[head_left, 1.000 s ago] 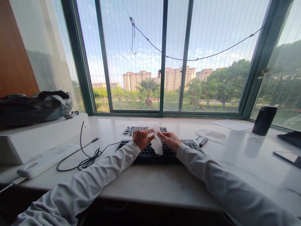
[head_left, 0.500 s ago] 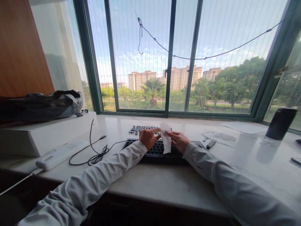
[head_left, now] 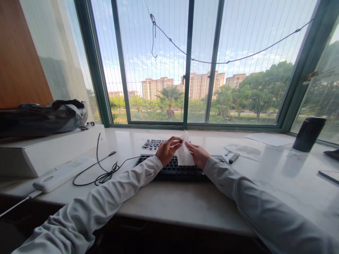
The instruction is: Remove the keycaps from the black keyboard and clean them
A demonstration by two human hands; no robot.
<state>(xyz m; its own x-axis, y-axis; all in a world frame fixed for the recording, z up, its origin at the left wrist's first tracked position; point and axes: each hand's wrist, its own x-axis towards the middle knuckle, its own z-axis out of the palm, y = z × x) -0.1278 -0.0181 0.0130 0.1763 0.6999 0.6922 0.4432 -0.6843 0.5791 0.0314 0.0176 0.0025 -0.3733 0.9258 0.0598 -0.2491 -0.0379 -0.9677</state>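
Both my hands hold a white wipe (head_left: pixel 183 155) up over a black keyboard (head_left: pixel 174 167) on the pale counter (head_left: pixel 169 201). My left hand (head_left: pixel 166 151) pinches the wipe's upper left edge with thumb and fingertips. My right hand (head_left: pixel 198 154) grips its right side, fingers closed. The wipe hangs spread between them, a little above the keys. The keyboard's glossy reflection or a second key block (head_left: pixel 152 144) shows just beyond my hands.
A black cable (head_left: pixel 102 174) coils left of the keyboard beside a white device (head_left: pixel 62 173) and a white box (head_left: pixel 47 150) carrying a dark bag (head_left: pixel 42 118). On the right lie a torn wrapper (head_left: pixel 243 151), a small dark stick (head_left: pixel 233 158), paper (head_left: pixel 270 139), a black cylinder (head_left: pixel 308 134) and a phone (head_left: pixel 328 176).
My hands have risen slightly and pulled the wipe wider between them; before, it hung as a narrower strip. The camera view shifted a little.
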